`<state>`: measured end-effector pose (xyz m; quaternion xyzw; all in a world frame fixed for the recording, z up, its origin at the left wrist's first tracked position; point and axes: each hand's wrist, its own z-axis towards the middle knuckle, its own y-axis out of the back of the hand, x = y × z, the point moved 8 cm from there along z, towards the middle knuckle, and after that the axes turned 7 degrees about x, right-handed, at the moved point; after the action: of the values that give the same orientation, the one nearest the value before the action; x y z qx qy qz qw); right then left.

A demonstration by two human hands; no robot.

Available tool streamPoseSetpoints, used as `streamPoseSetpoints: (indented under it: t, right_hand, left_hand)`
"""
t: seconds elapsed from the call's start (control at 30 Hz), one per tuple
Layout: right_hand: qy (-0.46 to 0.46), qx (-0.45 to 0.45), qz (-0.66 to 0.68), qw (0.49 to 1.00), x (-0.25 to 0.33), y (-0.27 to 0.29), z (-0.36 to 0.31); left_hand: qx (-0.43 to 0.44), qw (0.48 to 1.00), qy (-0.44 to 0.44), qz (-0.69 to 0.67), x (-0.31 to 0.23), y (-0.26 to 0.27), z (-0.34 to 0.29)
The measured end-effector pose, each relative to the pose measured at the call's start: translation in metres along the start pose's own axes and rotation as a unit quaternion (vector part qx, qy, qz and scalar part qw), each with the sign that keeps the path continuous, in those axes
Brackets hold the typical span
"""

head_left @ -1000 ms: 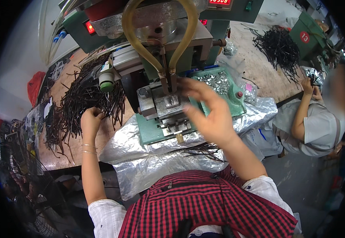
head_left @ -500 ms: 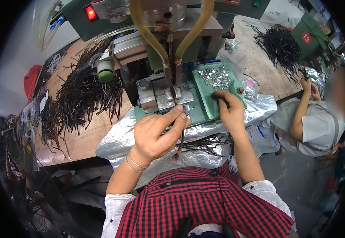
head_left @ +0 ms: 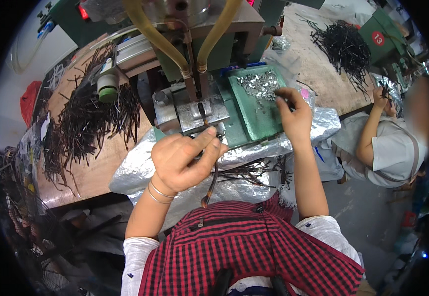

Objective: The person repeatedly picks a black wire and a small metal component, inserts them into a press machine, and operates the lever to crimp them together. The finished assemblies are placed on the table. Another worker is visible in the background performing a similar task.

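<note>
My left hand [head_left: 182, 163] is closed, thumb and index finger pinching a short dark cable [head_left: 212, 185] in front of the press. One end, brownish-orange at the tip, hangs below my fingers; the other reaches toward the metal die block [head_left: 202, 111] under the press's narrow punch [head_left: 198, 86]. My right hand [head_left: 297, 118] is over the right side of a green tray [head_left: 259, 126], its fingertips curled close together beside a heap of small silvery metal pieces [head_left: 259, 85]. Whatever lies between those fingertips is too small to make out.
A large pile of dark cables [head_left: 89, 121] covers the bench at left. More cables [head_left: 249, 172] lie on silver foil [head_left: 130, 170] before the press. A green-capped knob [head_left: 108, 91] projects at the press's left. On the right, a co-worker [head_left: 392, 143] sits near another cable pile [head_left: 342, 49].
The view has shifted, so the press appears farther left. My right hand has moved across the tray toward the metal pieces, its fingertips closer together. My left hand still pinches the cable.
</note>
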<state>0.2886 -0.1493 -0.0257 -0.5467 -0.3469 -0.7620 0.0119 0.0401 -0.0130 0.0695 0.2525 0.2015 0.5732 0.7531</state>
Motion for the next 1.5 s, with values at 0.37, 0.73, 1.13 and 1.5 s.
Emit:
streamPoseSetpoints:
  t: [0.37,0.73,1.13,1.5]
  right_hand:
    - [0.136,-0.028,-0.234,0.962,0.025,-0.037,-0.012]
    - [0.123,-0.034,-0.101,0.987,0.019,-0.033,-0.013]
    - [0.015,-0.043,0.089,0.995,-0.021,0.004,-0.036]
    - [0.13,0.008,0.056,0.99,0.072,-0.06,0.0]
  left_hand:
    - [0.001,0.992,0.126,-0.012,-0.002,0.021,-0.029]
    - [0.042,0.862,0.475,0.172,0.141,0.092,-0.148]
    - [0.214,0.805,0.501,0.235,0.188,0.062,-0.176]
    - [-0.141,0.795,0.554,-0.2,0.152,0.044,-0.153]
